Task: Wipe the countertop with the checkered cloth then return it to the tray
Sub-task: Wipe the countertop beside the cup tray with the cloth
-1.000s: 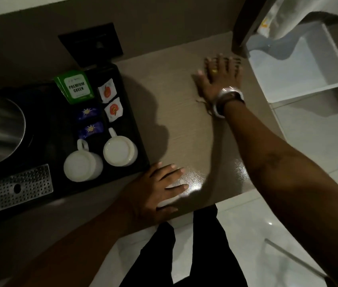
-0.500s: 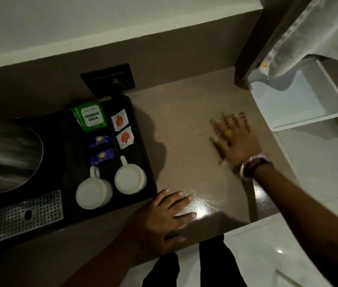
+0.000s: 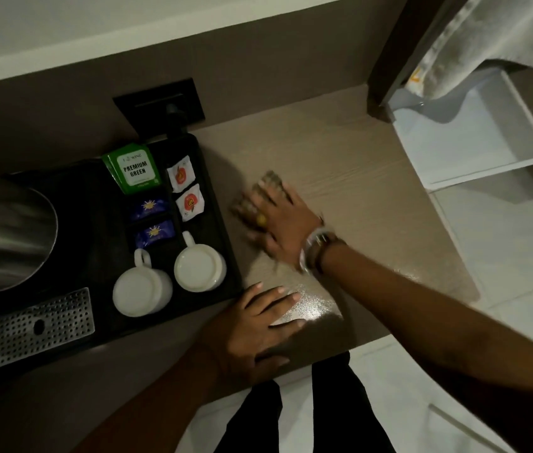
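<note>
Right hand [image 3: 278, 220], flat, pressing blurred checkered cloth [image 3: 260, 197], has swept from frame right to centre, beside black tray [image 3: 216, 178]. Left hand [image 3: 255, 325] unmoved, splayed empty on countertop [image 3: 356, 178].

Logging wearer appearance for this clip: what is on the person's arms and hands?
Both forearms are bare, with no sleeves in view. The right hand wears a ring with a round yellow top, and its wrist carries a pale bracelet beside a dark band. The left hand shows no jewellery.

Dim room: brown wall panel [image 3: 258, 60] (white above), pale tiled floor [image 3: 503, 250].
</note>
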The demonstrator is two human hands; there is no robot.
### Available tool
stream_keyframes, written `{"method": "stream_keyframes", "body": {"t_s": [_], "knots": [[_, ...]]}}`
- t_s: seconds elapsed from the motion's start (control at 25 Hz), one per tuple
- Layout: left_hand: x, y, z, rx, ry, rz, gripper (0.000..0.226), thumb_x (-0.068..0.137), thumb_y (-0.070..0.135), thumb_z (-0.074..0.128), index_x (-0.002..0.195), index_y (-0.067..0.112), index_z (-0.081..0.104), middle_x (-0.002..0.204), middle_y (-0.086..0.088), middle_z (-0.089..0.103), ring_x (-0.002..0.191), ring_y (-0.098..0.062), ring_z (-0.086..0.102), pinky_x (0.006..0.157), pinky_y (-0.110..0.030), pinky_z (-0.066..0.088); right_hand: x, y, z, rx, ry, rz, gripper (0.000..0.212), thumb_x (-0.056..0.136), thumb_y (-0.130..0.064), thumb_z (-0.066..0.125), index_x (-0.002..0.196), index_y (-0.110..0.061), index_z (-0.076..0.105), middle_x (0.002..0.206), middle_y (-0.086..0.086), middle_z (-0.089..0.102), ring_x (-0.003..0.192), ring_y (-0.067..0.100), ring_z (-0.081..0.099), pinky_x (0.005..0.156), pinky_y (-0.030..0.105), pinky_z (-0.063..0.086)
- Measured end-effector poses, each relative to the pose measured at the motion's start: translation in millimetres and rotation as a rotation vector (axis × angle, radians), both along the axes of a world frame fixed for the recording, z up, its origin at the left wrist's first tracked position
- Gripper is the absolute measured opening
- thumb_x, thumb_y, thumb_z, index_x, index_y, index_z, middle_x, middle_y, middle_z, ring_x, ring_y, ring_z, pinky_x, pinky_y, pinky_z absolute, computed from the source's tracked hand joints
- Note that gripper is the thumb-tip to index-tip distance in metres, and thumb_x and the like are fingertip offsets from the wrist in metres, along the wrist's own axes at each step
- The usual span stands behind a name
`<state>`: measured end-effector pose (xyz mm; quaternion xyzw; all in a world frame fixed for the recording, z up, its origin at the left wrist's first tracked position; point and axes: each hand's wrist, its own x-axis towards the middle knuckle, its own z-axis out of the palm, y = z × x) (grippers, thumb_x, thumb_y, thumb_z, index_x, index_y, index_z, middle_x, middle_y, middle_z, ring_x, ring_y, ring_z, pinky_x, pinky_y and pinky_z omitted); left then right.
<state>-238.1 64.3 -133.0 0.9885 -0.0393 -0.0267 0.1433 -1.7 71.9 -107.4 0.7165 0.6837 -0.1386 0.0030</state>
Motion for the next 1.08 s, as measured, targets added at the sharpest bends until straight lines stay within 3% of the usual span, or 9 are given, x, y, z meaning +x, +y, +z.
{"method": "stream_keyframes", "body": {"t_s": [0.16, 0.32, 0.4, 0.48, 0.64, 0.76, 0.92, 1.0, 1.08], "knots": [[-4, -6, -8, -0.005, -0.014, 0.028, 0.064, 0.099, 0.063, 0.050, 0.154, 0.031, 0.048, 0.170, -0.010, 0.029, 0.154, -0.033, 0.027, 0.125, -0.052, 0.010, 60, -119, -2, 0.052, -0.053, -0.207, 0.063, 0.100, -0.065, 0.022, 0.157, -0.040, 0.029, 0.168, -0.003, 0.028, 0.155, 0.029, 0.024, 0.122, 0.056, 0.020], [-3, -5, -17, -0.038, -0.055, 0.028, 0.061, 0.103, 0.064, 0.044, 0.153, 0.030, 0.049, 0.171, -0.008, 0.026, 0.156, -0.031, 0.025, 0.125, -0.054, 0.015, 132, -44, 5, 0.048, -0.040, -0.697, 0.072, 0.097, -0.070, 0.019, 0.160, -0.036, 0.025, 0.171, 0.001, 0.018, 0.158, 0.032, 0.011, 0.127, 0.053, 0.007], [-3, -2, -19, -0.047, -0.066, 0.002, 0.061, 0.103, 0.065, 0.043, 0.153, 0.030, 0.049, 0.172, -0.008, 0.025, 0.155, -0.031, 0.026, 0.125, -0.054, 0.016, 109, 3, 2, 0.036, 0.001, -0.657, 0.070, 0.098, -0.068, 0.022, 0.160, -0.036, 0.024, 0.172, 0.002, 0.015, 0.159, 0.032, 0.008, 0.126, 0.054, 0.003], [-2, 0, -18, -0.042, -0.046, -0.020, 0.060, 0.100, 0.062, 0.051, 0.152, 0.032, 0.049, 0.172, -0.009, 0.024, 0.155, -0.033, 0.026, 0.124, -0.054, 0.018, 59, 0, -5, 0.044, -0.010, -0.405, 0.067, 0.099, -0.064, 0.018, 0.160, -0.037, 0.024, 0.172, 0.002, 0.017, 0.159, 0.030, 0.009, 0.126, 0.056, 0.005], [-7, -3, -8, -0.056, -0.095, -0.057, 0.048, 0.097, 0.051, 0.062, 0.139, 0.027, 0.065, 0.160, -0.017, 0.046, 0.147, -0.039, 0.042, 0.115, -0.054, 0.035, -20, -130, -4, -0.003, -0.022, -0.029, 0.061, 0.103, -0.057, 0.020, 0.160, -0.036, 0.026, 0.171, -0.002, 0.017, 0.159, 0.028, 0.011, 0.126, 0.055, 0.010], [-10, -4, -3, -0.087, -0.111, -0.031, 0.043, 0.100, 0.047, 0.063, 0.138, 0.027, 0.068, 0.160, -0.016, 0.045, 0.148, -0.034, 0.042, 0.115, -0.052, 0.037, 31, -205, 1, -0.017, -0.064, -0.226, 0.066, 0.099, -0.062, 0.020, 0.157, -0.035, 0.034, 0.169, 0.001, 0.025, 0.156, 0.033, 0.024, 0.122, 0.058, 0.022], [-15, -5, -2, -0.062, -0.112, -0.012, 0.046, 0.101, 0.048, 0.059, 0.142, 0.028, 0.065, 0.164, -0.014, 0.041, 0.151, -0.032, 0.039, 0.117, -0.053, 0.034, 89, -179, 9, 0.004, -0.030, -0.866, 0.079, 0.092, -0.071, 0.017, 0.160, -0.033, 0.027, 0.172, 0.000, 0.012, 0.159, 0.031, 0.007, 0.126, 0.053, 0.004], [-15, -4, -3, -0.067, -0.137, -0.016, 0.047, 0.100, 0.048, 0.060, 0.142, 0.029, 0.065, 0.164, -0.014, 0.041, 0.150, -0.033, 0.040, 0.118, -0.052, 0.034, 64, -140, 5, 0.012, 0.001, -0.835, 0.078, 0.092, -0.072, 0.019, 0.161, -0.035, 0.023, 0.173, 0.001, 0.008, 0.159, 0.031, 0.004, 0.126, 0.053, -0.002], [-16, -6, -5, -0.075, -0.144, 0.003, 0.047, 0.099, 0.047, 0.062, 0.141, 0.028, 0.066, 0.163, -0.016, 0.042, 0.148, -0.034, 0.043, 0.118, -0.051, 0.033, 12, -126, -5, 0.042, -0.010, -0.520, 0.073, 0.096, -0.072, 0.020, 0.161, -0.039, 0.022, 0.173, 0.000, 0.010, 0.159, 0.030, 0.006, 0.127, 0.056, 0.002]]}}
